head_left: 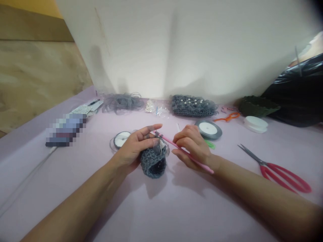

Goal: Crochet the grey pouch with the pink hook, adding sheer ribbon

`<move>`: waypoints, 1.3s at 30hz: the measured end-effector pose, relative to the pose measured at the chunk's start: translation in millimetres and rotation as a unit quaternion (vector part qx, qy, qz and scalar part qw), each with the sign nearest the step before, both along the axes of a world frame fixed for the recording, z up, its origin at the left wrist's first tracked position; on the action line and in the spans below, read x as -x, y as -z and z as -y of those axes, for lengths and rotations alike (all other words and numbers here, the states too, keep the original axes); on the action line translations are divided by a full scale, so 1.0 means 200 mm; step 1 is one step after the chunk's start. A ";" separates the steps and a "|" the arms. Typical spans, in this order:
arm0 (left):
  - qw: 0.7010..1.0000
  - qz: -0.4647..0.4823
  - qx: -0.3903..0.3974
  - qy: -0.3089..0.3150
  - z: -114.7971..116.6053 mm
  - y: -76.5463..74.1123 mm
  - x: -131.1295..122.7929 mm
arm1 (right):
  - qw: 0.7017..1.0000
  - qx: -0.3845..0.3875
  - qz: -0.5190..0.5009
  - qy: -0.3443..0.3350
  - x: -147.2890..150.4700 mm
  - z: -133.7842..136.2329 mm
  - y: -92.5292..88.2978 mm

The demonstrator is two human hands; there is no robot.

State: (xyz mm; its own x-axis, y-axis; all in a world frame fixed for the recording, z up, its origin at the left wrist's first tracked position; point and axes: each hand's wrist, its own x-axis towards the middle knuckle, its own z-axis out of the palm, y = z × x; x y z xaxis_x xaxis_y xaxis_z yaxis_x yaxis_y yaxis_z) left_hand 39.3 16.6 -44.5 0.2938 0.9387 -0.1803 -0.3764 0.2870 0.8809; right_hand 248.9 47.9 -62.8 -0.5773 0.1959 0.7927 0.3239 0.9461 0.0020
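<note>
My left hand [137, 144] pinches a dark grey crocheted piece [152, 161], a small tube with its round opening turned toward me. Grey ribbon loops pass about the left fingers, and the forefinger is stretched out above the work. Between the fingers and thumb of my right hand [193, 146] lies a pink crochet hook [199, 162], slanting up to the left. Its tip meets the top edge of the crocheted piece among the loops. How the ribbon runs at the hook's tip is too small to make out.
Behind the hands lie a ribbon spool [208, 129], a second spool [121, 139], loose grey ribbon [123, 102], beads in a bag [150, 107] and a beaded crocheted piece [194, 106]. Red-handled scissors [267, 164] rest at right, near a white spool [255, 123]. A blurred-out device [67, 130] with a cable is at left.
</note>
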 end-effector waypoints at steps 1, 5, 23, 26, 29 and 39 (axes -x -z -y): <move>1.000 -0.001 -0.002 0.000 0.00 0.00 0.00 | 1.000 -0.007 0.006 0.004 0.00 0.00 0.00; 1.000 -0.016 -0.005 -0.002 -0.01 -0.01 0.02 | 0.999 -0.030 0.025 0.018 -0.01 -0.02 0.01; 0.996 -0.090 -0.001 0.019 -0.05 -0.03 0.11 | 0.995 -0.047 0.078 0.027 -0.01 -0.03 -0.01; 0.994 -0.101 0.006 0.027 -0.06 -0.04 0.13 | 0.995 -0.041 0.086 0.024 -0.01 -0.02 -0.01; 0.993 -0.108 0.013 0.038 -0.06 -0.04 0.15 | 0.995 -0.031 0.090 0.018 0.00 -0.01 -0.02; 0.994 -0.097 0.001 0.059 -0.07 -0.04 0.15 | 0.997 0.010 0.071 0.002 0.02 0.02 -0.05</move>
State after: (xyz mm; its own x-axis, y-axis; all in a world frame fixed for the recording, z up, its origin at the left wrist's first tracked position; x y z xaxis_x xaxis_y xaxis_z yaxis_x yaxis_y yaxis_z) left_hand 9.7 29.8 -36.9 0.3609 0.8996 -0.2460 -0.1632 0.3206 0.9331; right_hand 245.2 43.8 -53.7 -0.6825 0.2137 0.6989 0.3253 0.9452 0.0288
